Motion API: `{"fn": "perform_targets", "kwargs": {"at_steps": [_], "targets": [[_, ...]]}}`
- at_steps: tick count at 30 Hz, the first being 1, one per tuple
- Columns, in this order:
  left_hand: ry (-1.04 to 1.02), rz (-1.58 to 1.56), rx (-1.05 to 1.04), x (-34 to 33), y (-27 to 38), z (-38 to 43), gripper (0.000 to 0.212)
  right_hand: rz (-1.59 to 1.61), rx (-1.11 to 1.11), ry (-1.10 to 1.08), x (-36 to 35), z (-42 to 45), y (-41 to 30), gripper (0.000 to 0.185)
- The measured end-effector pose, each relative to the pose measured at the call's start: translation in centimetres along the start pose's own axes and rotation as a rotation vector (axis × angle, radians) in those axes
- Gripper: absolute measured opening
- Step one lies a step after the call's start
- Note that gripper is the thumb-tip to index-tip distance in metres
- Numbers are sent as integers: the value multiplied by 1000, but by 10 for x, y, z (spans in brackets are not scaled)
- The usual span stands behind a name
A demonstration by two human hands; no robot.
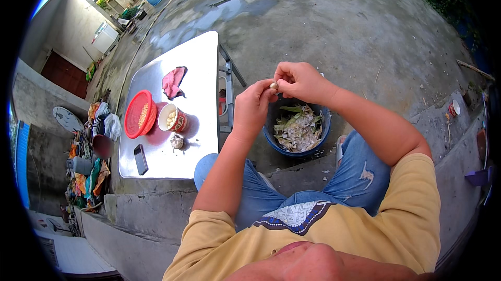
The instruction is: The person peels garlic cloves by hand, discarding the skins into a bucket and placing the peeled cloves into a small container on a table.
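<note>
Between the fingertips of my left hand is a small pale garlic clove. My right hand pinches at the same clove from the other side, its fingers curled. Below both hands stands a dark blue bucket holding garlic skins and dry husks. To the left, on a shiny metal table, a paper cup contains peeled cloves. Near the cup lies a garlic bulb. A red plastic basket beside it holds small pale yellow pieces.
A pink cloth and a mobile phone lie on the table. Several bags and containers are heaped at the left. Another paper cup rests on the ledge at the right. A wet patch marks the concrete floor.
</note>
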State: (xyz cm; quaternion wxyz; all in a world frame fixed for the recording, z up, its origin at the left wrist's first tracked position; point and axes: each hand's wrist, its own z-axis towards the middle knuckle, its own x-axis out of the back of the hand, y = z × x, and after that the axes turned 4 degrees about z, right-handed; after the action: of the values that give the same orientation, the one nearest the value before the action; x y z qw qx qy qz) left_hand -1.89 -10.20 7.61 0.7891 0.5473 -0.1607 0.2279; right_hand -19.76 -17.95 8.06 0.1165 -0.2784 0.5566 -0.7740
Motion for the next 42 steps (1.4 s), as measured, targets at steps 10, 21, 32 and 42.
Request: {"fn": "perform_targets", "kwargs": {"at_steps": [10,21,32,42], "targets": [[-15,-59,77,2,-3,2,21,-2,22,6,0,-1,-6,24],[-30,62,24,4,4,0,20,-165,106,64,-1,-2,-10,23],[-140,-407,208,5,-5,4,32,-143,43,101,1,1,-3,28],[-180,-685,355,11,-7,7,32,-119,29,111,4,4,4,28]]}}
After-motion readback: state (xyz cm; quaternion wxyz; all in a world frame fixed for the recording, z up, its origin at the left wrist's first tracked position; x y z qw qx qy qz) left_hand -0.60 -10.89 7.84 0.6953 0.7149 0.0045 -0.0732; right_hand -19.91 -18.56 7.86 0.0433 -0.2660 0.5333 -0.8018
